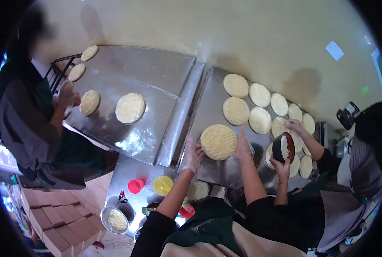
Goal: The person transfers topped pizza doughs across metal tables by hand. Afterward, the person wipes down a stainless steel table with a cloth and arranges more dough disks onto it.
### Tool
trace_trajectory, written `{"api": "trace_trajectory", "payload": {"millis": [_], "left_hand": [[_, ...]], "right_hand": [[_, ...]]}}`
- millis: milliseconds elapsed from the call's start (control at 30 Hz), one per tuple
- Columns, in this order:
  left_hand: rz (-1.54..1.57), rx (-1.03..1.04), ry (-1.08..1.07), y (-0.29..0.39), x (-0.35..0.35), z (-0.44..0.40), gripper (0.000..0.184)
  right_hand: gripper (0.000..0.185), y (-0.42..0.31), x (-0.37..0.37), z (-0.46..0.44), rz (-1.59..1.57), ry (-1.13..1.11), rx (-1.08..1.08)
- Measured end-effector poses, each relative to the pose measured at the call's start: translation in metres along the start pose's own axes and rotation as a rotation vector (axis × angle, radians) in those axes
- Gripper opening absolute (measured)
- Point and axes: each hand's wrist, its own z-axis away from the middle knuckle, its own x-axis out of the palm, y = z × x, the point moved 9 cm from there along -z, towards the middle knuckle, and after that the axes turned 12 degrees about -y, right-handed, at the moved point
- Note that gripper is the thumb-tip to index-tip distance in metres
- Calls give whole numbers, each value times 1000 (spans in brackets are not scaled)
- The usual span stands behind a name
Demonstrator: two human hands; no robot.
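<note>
A round flat dough disc with a ridged top is between my two gloved hands, over the near left part of the right metal table. My left hand touches its left edge with the fingers. On the opposite side, my right hand lies along the disc's right edge with the palm turned inward. Both hands wear clear plastic gloves. Beyond the disc, several similar pale discs lie in rows on the same table.
At right, a co-worker's hand holds a dark bowl. Another co-worker stands by the left metal table with several discs. Below are a red cup, a yellow cup, a bowl of white crumbs and stacked boxes.
</note>
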Motion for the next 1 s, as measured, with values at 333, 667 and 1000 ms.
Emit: {"api": "trace_trajectory", "payload": {"millis": [333, 667, 1000], "left_hand": [[-17, -200, -112, -111, 60, -30, 90], [-59, -270, -358, -165, 79, -46, 84], [269, 141, -112, -97, 19, -52, 45]], "right_hand": [[60, -95, -18, 112, 1529, 970, -370], [40, -52, 205, 112, 1689, 141, -666], [35, -3, 210, -19, 934, -224, -330]]}}
